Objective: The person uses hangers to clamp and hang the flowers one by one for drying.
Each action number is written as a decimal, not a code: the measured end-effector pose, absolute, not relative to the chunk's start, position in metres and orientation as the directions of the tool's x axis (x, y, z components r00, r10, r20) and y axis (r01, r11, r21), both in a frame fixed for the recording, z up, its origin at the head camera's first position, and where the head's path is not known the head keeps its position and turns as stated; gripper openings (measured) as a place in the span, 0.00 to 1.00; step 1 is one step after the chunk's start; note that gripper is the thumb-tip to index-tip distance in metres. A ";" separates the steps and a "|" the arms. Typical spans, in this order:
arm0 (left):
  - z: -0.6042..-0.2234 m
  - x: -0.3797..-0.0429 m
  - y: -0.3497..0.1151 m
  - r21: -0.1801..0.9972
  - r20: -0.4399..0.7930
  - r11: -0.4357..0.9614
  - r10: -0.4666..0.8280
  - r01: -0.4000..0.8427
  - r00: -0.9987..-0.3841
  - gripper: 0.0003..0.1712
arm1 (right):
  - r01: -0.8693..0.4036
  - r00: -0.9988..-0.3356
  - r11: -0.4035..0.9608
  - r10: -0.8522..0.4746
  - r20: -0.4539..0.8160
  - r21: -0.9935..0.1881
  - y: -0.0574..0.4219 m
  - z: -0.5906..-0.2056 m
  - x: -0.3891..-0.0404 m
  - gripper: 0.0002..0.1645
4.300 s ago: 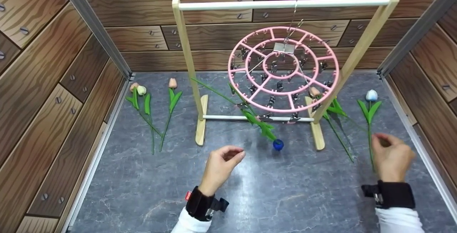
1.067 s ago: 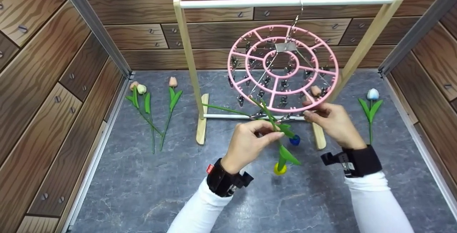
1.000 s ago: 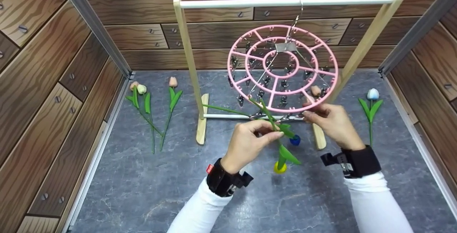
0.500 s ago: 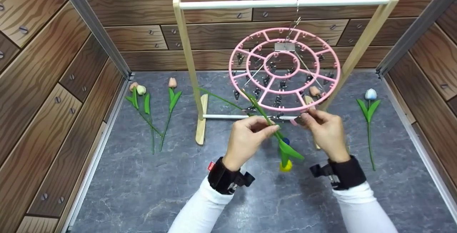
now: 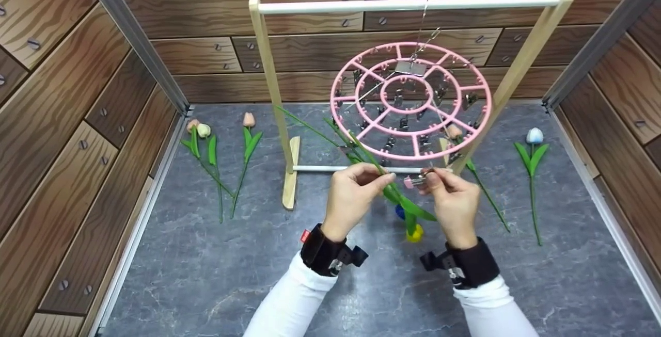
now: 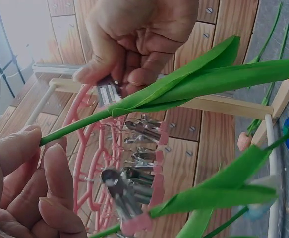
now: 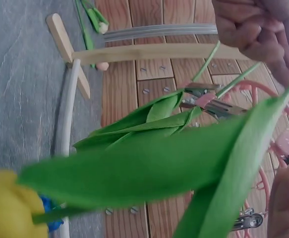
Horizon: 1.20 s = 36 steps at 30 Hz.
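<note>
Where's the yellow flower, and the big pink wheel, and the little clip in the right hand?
Yellow flower (image 5: 414, 233): head view, on its yellow petals.
Big pink wheel (image 5: 416, 157): head view, on its outer ring's near edge.
Little clip (image 5: 409, 182): head view, on its pink-tipped end.

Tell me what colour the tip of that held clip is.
Pink; the clip tip shows best near the right edge of the right wrist view.

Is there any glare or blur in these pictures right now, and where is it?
Head view: bright glare on the grey marbled surface between the sleeves; left wrist view: upper left corner washed out pale; right wrist view: the yellow tulip bloom blurred, the broad green leaf beside it soft-edged too.
</note>
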<state>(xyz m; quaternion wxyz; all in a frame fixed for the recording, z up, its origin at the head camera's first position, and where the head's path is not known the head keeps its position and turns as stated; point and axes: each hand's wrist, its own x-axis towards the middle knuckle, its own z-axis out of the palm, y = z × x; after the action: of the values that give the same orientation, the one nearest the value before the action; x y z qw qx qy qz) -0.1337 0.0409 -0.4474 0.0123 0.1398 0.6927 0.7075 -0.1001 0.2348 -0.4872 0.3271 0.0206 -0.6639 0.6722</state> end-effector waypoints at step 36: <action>-0.456 -0.143 0.038 0.989 0.146 -0.059 0.208 0.137 -0.967 0.09 | -0.209 -0.943 0.069 0.251 0.220 -0.975 0.222 -0.481 -0.096 0.20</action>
<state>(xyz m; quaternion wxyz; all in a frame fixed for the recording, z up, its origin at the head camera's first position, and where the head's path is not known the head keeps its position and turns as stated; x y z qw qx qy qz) -0.1434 0.0384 -0.4563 0.0249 0.1260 0.6854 0.7168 -0.0962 0.2218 -0.4807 0.1685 -0.0146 -0.7115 0.6821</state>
